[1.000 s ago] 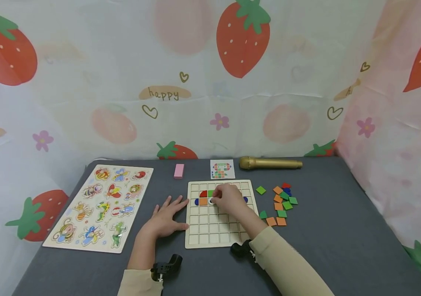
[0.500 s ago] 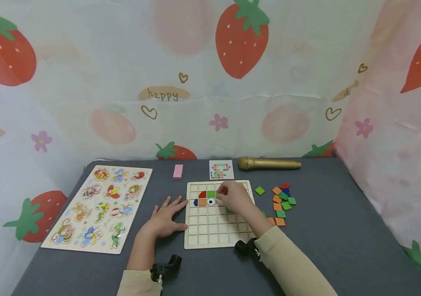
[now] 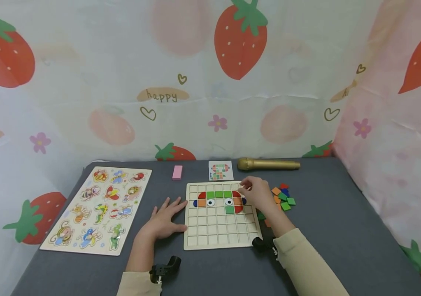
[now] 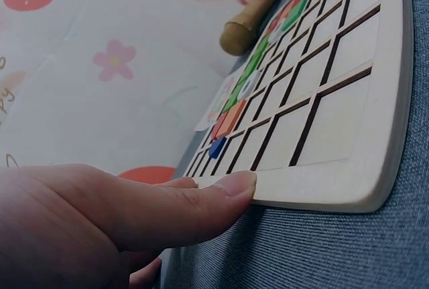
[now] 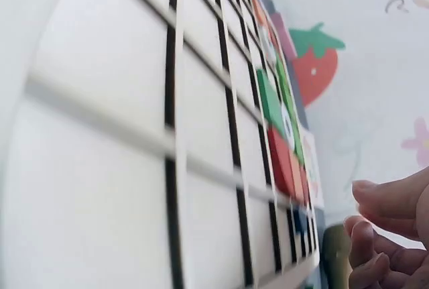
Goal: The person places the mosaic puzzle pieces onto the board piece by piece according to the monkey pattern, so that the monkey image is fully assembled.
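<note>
A pale wooden grid board (image 3: 203,228) lies flat on the table. Set in its upper rows are blue, red, orange and green tiles (image 3: 219,194), with two white eye discs (image 3: 210,202). My left hand (image 3: 163,220) is spread at the board's left side; in the left wrist view its thumb (image 4: 231,188) touches the rim. Above the board's upper right corner hovers my right hand (image 3: 260,195), fingers loosely bent. In the right wrist view, thumb and fingers stand apart with nothing visible between them. This hand partly covers the loose tiles (image 3: 285,197) beside the board.
Behind the board are a small printed pattern card (image 3: 220,171), a pink block (image 3: 177,172) and a gold microphone-shaped object (image 3: 269,164). A sheet with insect pictures (image 3: 97,209) lies at the left. A strawberry-print cloth (image 3: 180,61) surrounds the table.
My right hand has lifted off the middle of the board and moved right, uncovering the eye discs and the tiles at the right. My left hand has stayed put.
</note>
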A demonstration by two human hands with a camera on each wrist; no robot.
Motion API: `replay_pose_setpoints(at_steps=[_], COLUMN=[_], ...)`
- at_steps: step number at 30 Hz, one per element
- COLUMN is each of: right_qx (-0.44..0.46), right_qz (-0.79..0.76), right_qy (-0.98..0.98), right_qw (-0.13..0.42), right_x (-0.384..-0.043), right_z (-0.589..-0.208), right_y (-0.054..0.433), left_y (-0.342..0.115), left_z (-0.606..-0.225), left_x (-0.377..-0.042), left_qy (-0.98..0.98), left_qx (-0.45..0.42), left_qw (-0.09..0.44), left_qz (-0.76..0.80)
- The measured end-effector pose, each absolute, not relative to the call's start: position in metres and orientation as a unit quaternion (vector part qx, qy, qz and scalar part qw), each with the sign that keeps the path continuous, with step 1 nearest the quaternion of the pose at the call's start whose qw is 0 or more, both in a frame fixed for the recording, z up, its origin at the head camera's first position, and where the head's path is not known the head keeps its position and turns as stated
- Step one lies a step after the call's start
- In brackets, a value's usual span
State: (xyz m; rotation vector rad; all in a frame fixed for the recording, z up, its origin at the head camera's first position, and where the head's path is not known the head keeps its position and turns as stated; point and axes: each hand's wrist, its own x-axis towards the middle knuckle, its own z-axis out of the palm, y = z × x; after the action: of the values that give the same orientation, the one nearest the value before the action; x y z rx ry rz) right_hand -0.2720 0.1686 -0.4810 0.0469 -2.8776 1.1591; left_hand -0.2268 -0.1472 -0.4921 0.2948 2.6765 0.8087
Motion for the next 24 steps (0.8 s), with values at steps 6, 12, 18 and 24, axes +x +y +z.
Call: replay_pose_setpoints(at_steps=[6,12,18,24], right_qx=[-0.020,-0.045,-0.048,-0.049], right_qz=[0.354,0.346,0.328,0.303], right_qy=[-0.935,-0.937,-0.943,-0.952], right_qw=[0.030,0.023,0.016,-0.006], right_x=[-0.275,-0.277,-0.279,-0.280], right_z=[-0.488,-0.495,-0.499,-0.500], right_y=[0.188,0.201,0.209,0.214], left_y=[-0.147,-0.148,-0.148,-0.148], left_z=[-0.493,-0.495,-0.493,-0.493], left_x=[-0.226,-0.227,-0.227,-0.228], left_qy=[0.938,0.938,0.938,0.938], left_qx=[0.104,0.105,0.105,0.107], left_qw=[0.163,0.163,0.163,0.165], left_qz=[0.287,0.286,0.285,0.285])
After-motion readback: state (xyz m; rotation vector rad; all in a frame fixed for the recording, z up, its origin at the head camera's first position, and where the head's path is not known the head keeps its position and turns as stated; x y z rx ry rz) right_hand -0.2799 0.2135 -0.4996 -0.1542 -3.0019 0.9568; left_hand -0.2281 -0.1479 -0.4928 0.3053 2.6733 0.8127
